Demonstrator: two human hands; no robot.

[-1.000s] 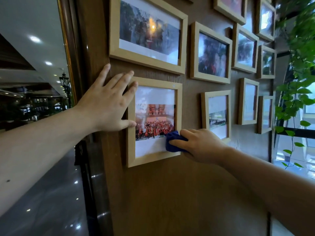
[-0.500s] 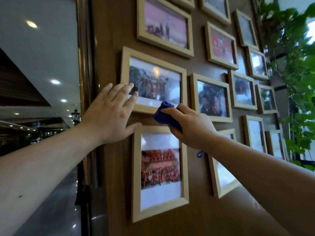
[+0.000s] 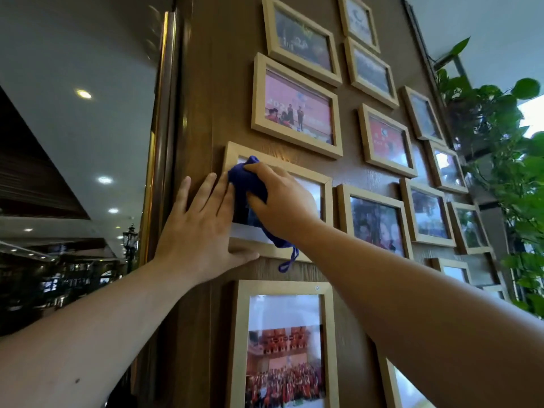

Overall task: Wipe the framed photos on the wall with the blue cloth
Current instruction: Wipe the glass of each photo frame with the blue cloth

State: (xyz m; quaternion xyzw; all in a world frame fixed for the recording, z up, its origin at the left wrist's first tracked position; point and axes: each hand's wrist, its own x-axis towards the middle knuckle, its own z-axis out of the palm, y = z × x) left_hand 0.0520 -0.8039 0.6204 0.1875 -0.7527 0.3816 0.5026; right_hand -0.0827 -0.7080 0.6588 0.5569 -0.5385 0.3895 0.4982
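Observation:
Several light wooden framed photos hang on a brown wood-grain wall [image 3: 212, 83]. My right hand [image 3: 282, 201] grips a bunched blue cloth [image 3: 245, 184] and presses it on the glass of a landscape frame [image 3: 319, 184] in the left column. A loop of the cloth dangles below that frame. My left hand [image 3: 200, 228] lies flat, fingers spread, on the wall and the frame's left edge, thumb under its bottom rail. Below hangs a portrait frame [image 3: 282, 348] with a red group photo; above, a pink photo frame [image 3: 297, 107].
A gold trim strip [image 3: 160, 128] marks the wall's left edge, with a dim hall and ceiling lights beyond. Green trailing plants [image 3: 506, 142] hang at the right by a window. More frames [image 3: 426, 213] fill the wall to the right.
Both hands moved up from the portrait group photo to the landscape frame above it. The cloth went from the frame's lower edge to its upper left glass, and the view tilted upward.

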